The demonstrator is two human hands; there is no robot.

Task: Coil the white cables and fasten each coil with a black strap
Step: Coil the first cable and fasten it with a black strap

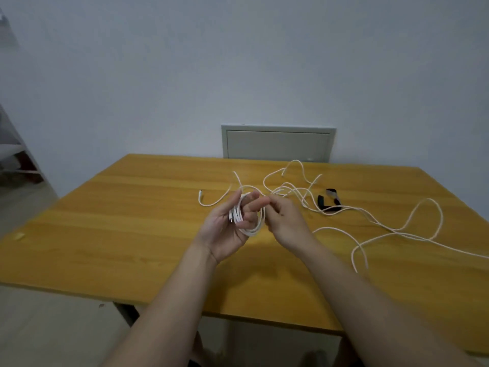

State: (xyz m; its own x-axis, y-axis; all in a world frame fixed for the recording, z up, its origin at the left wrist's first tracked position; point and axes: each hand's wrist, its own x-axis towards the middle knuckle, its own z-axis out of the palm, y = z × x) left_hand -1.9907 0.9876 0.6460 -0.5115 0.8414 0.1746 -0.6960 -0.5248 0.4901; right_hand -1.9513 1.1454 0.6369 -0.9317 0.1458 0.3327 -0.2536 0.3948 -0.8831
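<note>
Holding the coil (250, 221) in closed grip, both hands work beside loose cables (370, 221) overlying black straps (328, 201).

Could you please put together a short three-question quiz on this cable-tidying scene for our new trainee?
1. True or false: the coil is already fastened with a black strap.
2. Which hand holds the coil? A) left B) right C) neither
3. Fill in: the black straps lie on the ____, to the right of the hands.

Key:
1. False. The coil is bare white cable, and the straps lie apart from it.
2. A. The left hand holds it, while the right hand pinches cable beside it.
3. Table, among the loose cables.
</note>
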